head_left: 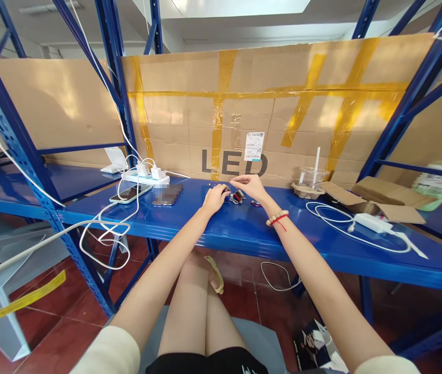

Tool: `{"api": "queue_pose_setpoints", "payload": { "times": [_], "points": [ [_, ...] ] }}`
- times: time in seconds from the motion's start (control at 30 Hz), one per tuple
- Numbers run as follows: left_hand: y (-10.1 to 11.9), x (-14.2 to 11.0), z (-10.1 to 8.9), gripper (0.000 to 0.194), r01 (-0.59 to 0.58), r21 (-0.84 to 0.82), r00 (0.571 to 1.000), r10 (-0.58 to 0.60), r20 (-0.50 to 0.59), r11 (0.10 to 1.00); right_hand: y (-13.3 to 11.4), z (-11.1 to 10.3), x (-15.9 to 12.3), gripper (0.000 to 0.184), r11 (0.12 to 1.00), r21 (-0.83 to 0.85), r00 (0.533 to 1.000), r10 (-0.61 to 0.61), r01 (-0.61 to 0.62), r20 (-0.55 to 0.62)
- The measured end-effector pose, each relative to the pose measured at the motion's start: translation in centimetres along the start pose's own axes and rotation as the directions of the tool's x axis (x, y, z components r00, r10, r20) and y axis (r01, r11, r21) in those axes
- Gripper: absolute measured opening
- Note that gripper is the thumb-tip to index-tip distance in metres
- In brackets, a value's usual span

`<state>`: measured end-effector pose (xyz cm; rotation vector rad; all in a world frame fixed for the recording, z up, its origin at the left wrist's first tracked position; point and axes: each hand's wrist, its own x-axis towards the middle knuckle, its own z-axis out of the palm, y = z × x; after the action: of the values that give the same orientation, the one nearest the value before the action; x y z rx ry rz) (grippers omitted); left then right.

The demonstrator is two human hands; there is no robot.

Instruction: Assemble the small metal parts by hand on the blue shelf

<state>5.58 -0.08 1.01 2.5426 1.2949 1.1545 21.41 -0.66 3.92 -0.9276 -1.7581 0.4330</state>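
Observation:
My left hand [215, 198] rests at the shelf, its fingers curled round a small dark object [226, 190] mostly hidden by them. Just right of it, my right hand [250, 186] hovers with fingertips drawn close together, pointing left. Whatever may be between those tips is too small to make out. Below and between the hands lies a small cluster of dark, reddish and metallic parts [238, 197] on the blue shelf [259, 223]. A little red-and-blue piece [256, 203] sits under my right wrist.
On the left are a power strip [146, 177] with white cables, a phone [131, 194] and a blurred dark item [166, 195]. To the right stand a plastic cup [309, 179], an open cardboard box [392, 195] and a white adapter [372, 223]. A cardboard wall [182, 124] closes the back.

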Motion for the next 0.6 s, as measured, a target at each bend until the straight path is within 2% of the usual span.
{"api": "queue_pose_setpoints", "payload": {
  "times": [0.13,0.43,0.53,0.6],
  "points": [
    [0.1,0.1,0.0,0.019,0.021,0.05,1.0,-0.021,0.001,0.999,-0.4,0.2,-0.2,0.032,0.998,-0.039,0.996,-0.046,0.049,0.074],
    [0.4,-0.1,-0.2,0.019,0.016,0.083,1.0,-0.017,0.006,0.996,-0.1,0.3,-0.2,0.031,0.96,-0.217,0.981,-0.153,0.176,0.122],
    [0.4,-0.1,-0.2,0.018,0.047,0.07,0.999,-0.046,-0.027,0.996,0.2,-0.2,-0.1,0.028,0.964,-0.236,0.992,-0.106,0.12,0.073],
    [0.2,0.0,-0.1,0.017,0.061,0.042,0.997,-0.059,-0.045,0.997,0.6,-0.8,-0.1,0.026,0.946,-0.325,1.0,0.011,-0.013,-0.008]
  ]
}}
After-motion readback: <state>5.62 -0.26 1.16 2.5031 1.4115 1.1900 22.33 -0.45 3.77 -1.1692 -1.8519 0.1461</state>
